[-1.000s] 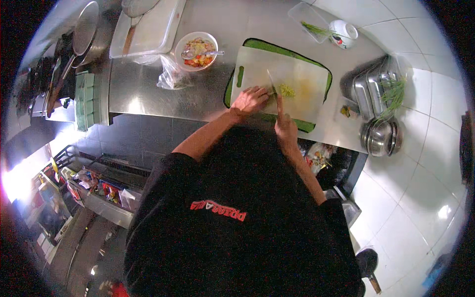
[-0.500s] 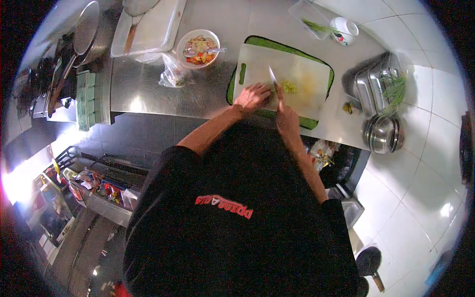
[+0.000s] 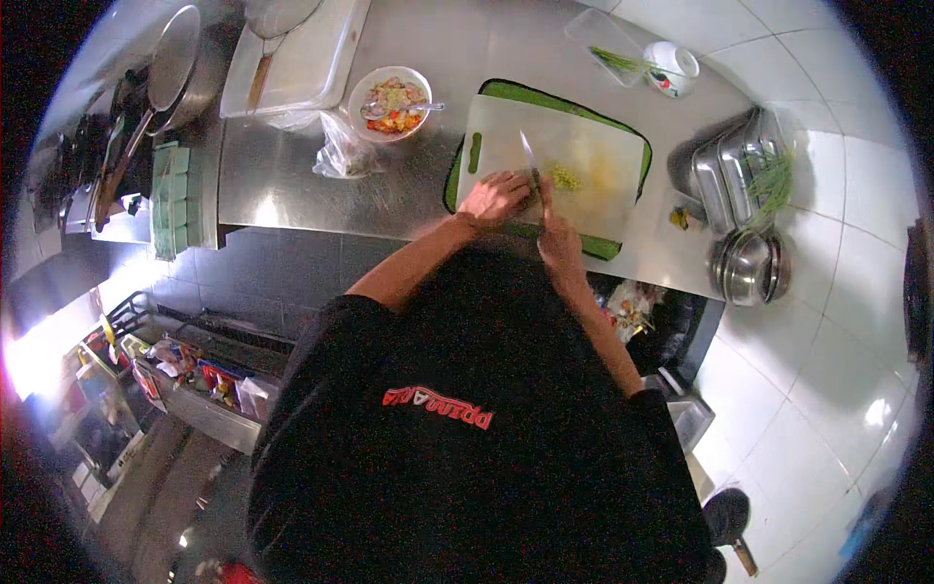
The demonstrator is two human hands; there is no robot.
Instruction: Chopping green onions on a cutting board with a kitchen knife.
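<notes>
Red lettering (image 3: 452, 406) crosses my black shirt (image 3: 486, 506). My left hand (image 3: 494, 198) bends its fingers onto the white cutting board (image 3: 511, 119); what they hold, I cannot tell. The knife (image 3: 532, 162) is gripped in my right hand (image 3: 561, 243), just beside chopped yellow-green pieces (image 3: 564, 178).

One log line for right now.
left hand: left of knife, grip unclear; right hand: holding knife; chopped yellow-green bits: on white board, right of knife
</notes>
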